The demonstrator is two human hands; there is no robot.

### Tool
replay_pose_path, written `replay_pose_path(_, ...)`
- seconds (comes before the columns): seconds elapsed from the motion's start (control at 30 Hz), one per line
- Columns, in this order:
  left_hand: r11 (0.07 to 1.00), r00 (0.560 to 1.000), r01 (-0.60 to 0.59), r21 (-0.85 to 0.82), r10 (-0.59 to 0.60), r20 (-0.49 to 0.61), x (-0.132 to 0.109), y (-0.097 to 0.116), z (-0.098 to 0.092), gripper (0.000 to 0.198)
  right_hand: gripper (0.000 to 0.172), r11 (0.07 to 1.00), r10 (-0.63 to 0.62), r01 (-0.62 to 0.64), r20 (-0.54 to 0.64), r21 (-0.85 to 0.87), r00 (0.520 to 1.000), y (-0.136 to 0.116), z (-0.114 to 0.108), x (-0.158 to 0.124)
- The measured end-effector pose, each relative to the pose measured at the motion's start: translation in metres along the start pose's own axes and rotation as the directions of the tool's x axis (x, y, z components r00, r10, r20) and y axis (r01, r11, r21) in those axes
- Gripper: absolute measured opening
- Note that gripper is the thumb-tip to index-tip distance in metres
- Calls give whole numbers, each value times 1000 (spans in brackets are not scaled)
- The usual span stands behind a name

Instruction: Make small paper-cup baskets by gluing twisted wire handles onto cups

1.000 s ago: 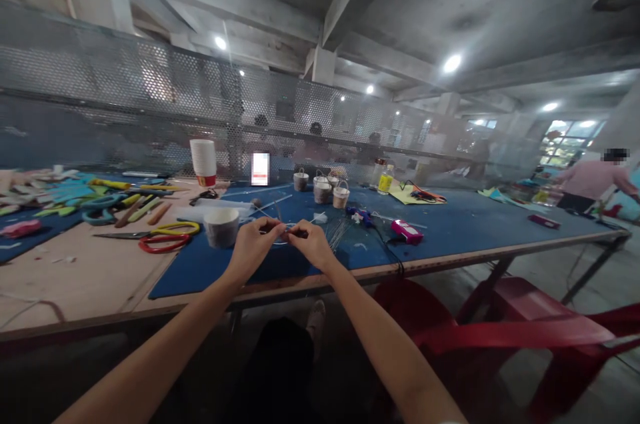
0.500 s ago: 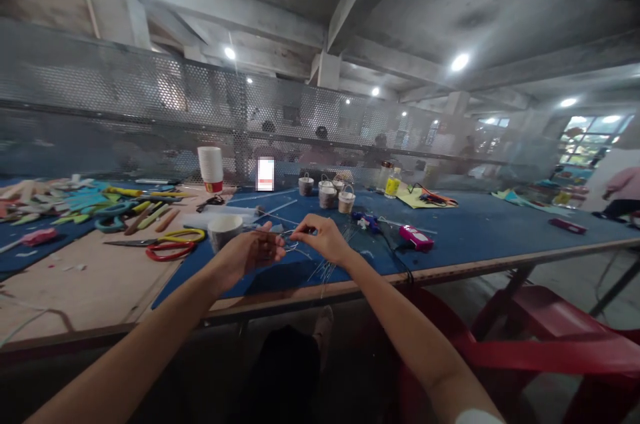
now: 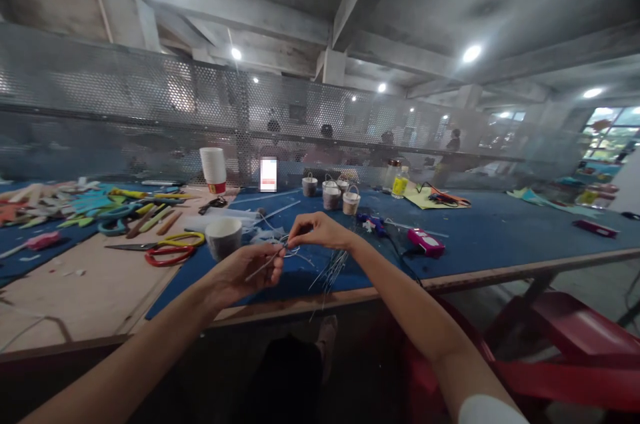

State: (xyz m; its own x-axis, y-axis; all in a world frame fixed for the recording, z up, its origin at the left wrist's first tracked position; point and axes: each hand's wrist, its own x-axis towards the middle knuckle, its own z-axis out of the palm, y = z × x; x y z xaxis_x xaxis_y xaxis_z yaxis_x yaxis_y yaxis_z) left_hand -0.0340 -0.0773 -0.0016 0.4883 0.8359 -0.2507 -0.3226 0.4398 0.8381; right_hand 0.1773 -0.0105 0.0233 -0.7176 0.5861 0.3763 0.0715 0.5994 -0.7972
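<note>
Over the blue table mat, my left hand (image 3: 255,265) is closed on a thin wire (image 3: 260,269), whose end sticks out across the palm. The fingertips of my right hand (image 3: 320,232) pinch the same wire where the two hands meet. A grey-white cup (image 3: 224,239) stands just left of my left hand. Below my right wrist lies a bundle of thin wires (image 3: 333,269) reaching over the table edge. Several small buckets with looped handles, one of them pale (image 3: 351,201), stand behind my hands.
Red-and-yellow scissors (image 3: 170,255) and a stack of paper cups (image 3: 214,171) are at left. To the right lie a blue glue gun (image 3: 371,224) and a pink box (image 3: 426,242); a yellow bottle (image 3: 400,183) stands behind. Red stools (image 3: 585,337) are below right.
My hands have drawn together, and the wire now lies slanted across my left palm. The view has turned slightly, and a person's pink sleeve at far right has left it.
</note>
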Motion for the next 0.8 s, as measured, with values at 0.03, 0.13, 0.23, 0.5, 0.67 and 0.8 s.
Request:
replay_pose_path(0.03,1000,1000,-2,18,2,-6,0,1,3,9,28,999,27,-29,33,44,999,1,-4,1)
replay_pose_path(0.13,991,999,-36,126,37,-5,4,3,6,13,26,986,63,-79,112,144,992,7,-14,7)
replay_pose_path(0.23,965,995,-104,241,102,21,11,7,3,16,24,977,63,-90,142,194,988,17,-21,14)
replay_pose_path(0.5,865,981,-173,471,194,4,29,7,-2,23,24,963,101,-111,54,246,993,37,-19,20)
replay_pose_path(0.67,809,961,-230,541,275,-3,33,-1,-3,21,24,970,101,-96,-10,225,995,37,-18,17)
replay_pose_path(0.8,794,956,-252,554,294,13,36,-3,-2,24,27,970,111,-101,-32,222,993,36,-18,16)
